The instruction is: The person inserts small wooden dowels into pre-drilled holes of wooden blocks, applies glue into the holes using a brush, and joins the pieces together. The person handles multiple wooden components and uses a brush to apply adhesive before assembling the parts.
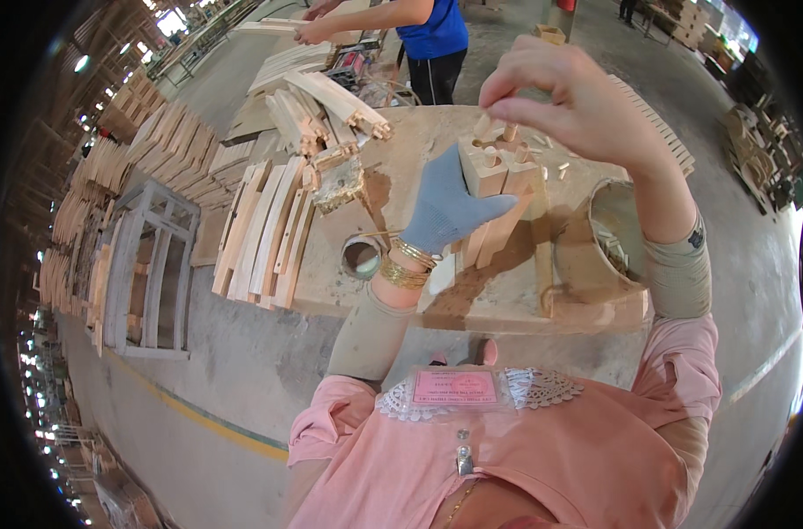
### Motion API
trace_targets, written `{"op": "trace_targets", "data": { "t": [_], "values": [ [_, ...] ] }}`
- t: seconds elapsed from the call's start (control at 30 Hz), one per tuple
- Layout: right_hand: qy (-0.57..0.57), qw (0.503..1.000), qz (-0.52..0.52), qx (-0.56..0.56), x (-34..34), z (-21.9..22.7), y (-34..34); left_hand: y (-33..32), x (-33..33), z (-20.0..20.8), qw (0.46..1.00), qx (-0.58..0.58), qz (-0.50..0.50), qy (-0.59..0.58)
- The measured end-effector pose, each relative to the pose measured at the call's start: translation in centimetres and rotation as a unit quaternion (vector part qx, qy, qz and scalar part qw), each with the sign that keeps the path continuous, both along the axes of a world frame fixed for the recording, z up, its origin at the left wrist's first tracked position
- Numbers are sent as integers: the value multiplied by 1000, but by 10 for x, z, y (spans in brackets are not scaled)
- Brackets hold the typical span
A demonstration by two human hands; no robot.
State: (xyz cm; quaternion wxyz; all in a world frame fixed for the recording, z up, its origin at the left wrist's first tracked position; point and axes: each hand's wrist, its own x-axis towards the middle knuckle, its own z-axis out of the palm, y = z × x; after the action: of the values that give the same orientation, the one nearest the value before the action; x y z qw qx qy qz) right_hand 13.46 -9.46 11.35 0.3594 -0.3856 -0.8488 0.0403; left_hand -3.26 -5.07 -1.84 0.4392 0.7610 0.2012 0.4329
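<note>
My left hand, in a blue-grey glove, grips a bundle of wooden bars that stand close together on the worktable. Its thumb lies across their near side, and the far fingertips are partly hidden. Above the bars' top ends, my bare right hand is closed in a pinch on a small wooden dowel. The dowel is held close over a hole in one bar's end; I cannot tell whether it touches. A few other dowels stick up from the ends. Loose dowels lie just right of the bars.
A round container with dowels inside lies at the right. A small cup with whitish contents and a stick sits left of my wrist. Wooden strips and piled pieces occupy the left side. A co-worker in blue stands beyond.
</note>
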Motion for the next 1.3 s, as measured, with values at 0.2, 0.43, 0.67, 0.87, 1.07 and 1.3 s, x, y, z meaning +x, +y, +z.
{"op": "trace_targets", "data": {
  "t": [0.2, 0.43, 0.67, 0.87, 1.07, 1.3],
  "values": [
    [-123, 992, -16, 6, -5, 0, 3, 6, 1, -8, 1000, -7, -7, 19],
    [-174, 985, -7, 12, -16, 5, 5, 0, -3, -2, 1000, -4, -15, 12],
    [-209, 978, 23, 12, -19, 10, 7, 1, -5, -4, 1000, 0, -10, 15],
    [-186, 982, 35, 8, -14, 12, 2, 0, -1, -2, 1000, 14, 9, 24],
    [-206, 978, 24, 19, -18, 11, 3, 5, -2, -6, 999, 27, 7, 37],
    [-245, 968, 26, 46, -26, 14, 3, 9, -5, -2, 996, 19, -2, 85]
  ]
}}
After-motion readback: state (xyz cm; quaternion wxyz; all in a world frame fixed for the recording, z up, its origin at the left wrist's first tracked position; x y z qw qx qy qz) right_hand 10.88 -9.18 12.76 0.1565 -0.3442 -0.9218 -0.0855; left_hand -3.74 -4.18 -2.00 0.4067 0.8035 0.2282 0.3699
